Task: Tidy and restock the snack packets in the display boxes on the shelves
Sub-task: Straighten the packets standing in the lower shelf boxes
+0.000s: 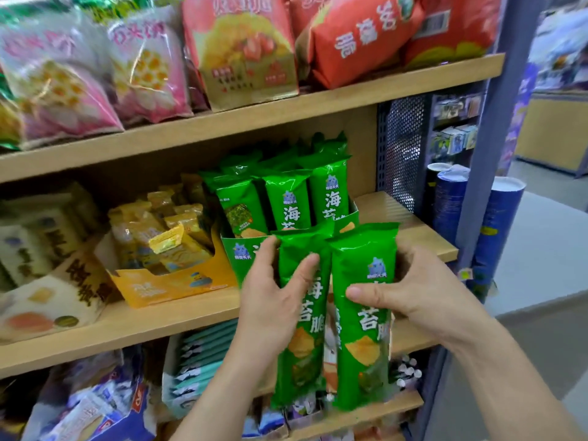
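Two long green seaweed snack packets hang upright in front of the middle shelf. My left hand (273, 291) grips the left packet (302, 345), thumb across its front. My right hand (410, 288) grips the right packet (362, 354), thumb on its front and fingers behind. Just behind them stands the green display box (237, 253) on the shelf, with several matching green packets (288, 202) upright inside it.
A yellow display box (165, 286) of yellow packets sits left of the green box. Big pink and red snack bags (241, 49) fill the upper shelf. Blue tubes (448, 202) stand beyond the perforated metal side panel (402, 151). Teal packets (203, 354) lie on the shelf below.
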`<state>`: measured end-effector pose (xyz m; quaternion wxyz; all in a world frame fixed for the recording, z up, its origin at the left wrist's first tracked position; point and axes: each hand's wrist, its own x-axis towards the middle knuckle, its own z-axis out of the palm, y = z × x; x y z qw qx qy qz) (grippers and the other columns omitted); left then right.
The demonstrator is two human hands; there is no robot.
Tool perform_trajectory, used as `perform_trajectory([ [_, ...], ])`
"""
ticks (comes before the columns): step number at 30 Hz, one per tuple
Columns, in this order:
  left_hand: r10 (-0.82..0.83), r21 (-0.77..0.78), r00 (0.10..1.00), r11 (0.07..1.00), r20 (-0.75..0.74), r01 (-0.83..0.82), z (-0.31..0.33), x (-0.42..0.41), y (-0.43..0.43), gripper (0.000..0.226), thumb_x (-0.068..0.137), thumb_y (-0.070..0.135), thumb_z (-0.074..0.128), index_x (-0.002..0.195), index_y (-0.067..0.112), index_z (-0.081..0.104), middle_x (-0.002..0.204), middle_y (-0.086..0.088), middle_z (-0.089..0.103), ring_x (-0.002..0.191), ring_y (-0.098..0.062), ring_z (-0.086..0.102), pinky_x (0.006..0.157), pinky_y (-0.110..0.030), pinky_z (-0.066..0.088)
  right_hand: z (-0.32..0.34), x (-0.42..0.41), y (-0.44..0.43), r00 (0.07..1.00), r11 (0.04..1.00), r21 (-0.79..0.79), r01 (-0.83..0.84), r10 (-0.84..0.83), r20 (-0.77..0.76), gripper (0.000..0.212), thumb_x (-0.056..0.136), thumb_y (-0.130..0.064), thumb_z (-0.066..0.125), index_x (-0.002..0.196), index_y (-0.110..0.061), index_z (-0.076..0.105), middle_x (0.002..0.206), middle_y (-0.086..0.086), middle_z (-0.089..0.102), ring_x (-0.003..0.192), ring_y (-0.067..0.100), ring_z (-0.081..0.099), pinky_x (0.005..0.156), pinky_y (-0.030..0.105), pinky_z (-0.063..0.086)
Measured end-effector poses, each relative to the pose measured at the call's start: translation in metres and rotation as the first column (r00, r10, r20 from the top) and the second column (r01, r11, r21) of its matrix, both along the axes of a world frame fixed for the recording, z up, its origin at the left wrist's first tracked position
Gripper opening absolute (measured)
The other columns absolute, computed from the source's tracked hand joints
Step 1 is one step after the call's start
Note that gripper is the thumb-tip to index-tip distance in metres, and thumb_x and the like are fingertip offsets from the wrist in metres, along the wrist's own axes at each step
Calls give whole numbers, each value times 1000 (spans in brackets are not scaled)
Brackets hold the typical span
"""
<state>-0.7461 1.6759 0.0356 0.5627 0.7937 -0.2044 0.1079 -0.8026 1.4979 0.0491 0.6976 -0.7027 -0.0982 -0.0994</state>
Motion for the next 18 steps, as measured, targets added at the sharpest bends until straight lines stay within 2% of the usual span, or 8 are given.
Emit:
perform_trajectory([
  [2,-10,50,1000,999,-15,11,5,-1,-7,70,83,41,61,146,18,38,136,22,28,126,6,28,104,-14,26,5,1,-6,998,999,-40,13,-10,56,48,56,-19,85,101,-28,70,100,-9,76,95,7,71,77,19,54],
  [4,-70,-14,996,998,-59,69,8,5,-13,36,90,11,65,123,23,58,132,17,57,122,-5,53,101,-27,45,9,4,-9,994,994,-68,-89,94,63,49,56,-29,88,99,-45,70,106,-11,74,103,8,68,82,20,53],
  [5,-89,-65,991,994,-100,83,9,9,-17,33,89,8,65,119,23,62,121,10,68,114,-12,61,98,-36,51,8,7,-10,989,989,-39,-144,145,36,52,55,-36,90,101,-47,69,109,-8,74,105,11,68,83,22,54],
  [8,-140,-271,965,960,-221,78,22,11,-30,56,81,52,72,125,20,61,120,-1,69,112,-24,64,99,-51,49,-2,12,-9,971,972,30,-231,233,-51,80,51,-51,92,123,-33,62,121,3,69,114,22,65,91,35,53],
  [13,-313,-340,923,913,-226,226,35,14,-46,42,92,49,49,108,17,71,105,-4,74,100,-23,69,91,-40,53,-13,15,-4,987,977,145,-158,157,15,67,45,-54,93,105,-30,74,104,5,75,94,21,70,78,31,56],
  [14,-256,-245,951,947,-172,210,33,21,-47,41,95,51,49,112,20,70,111,-1,72,105,-19,66,94,-40,51,-12,15,-7,993,974,194,-114,109,35,63,43,-54,93,98,-32,75,98,5,75,87,20,71,73,31,57],
  [16,-20,267,981,963,195,-34,26,43,-43,38,97,42,50,129,24,60,126,3,61,116,-15,55,100,-38,45,-8,12,-17,999,969,246,-1,-10,42,52,42,-48,93,90,-37,76,94,3,76,81,19,72,67,28,57],
  [18,15,619,872,699,489,-359,18,60,-42,49,100,40,43,146,23,40,138,4,51,126,-16,43,99,-33,44,-3,10,-30,996,974,213,76,-85,35,36,55,-37,87,88,-43,74,94,-3,77,83,15,73,65,25,56],
])
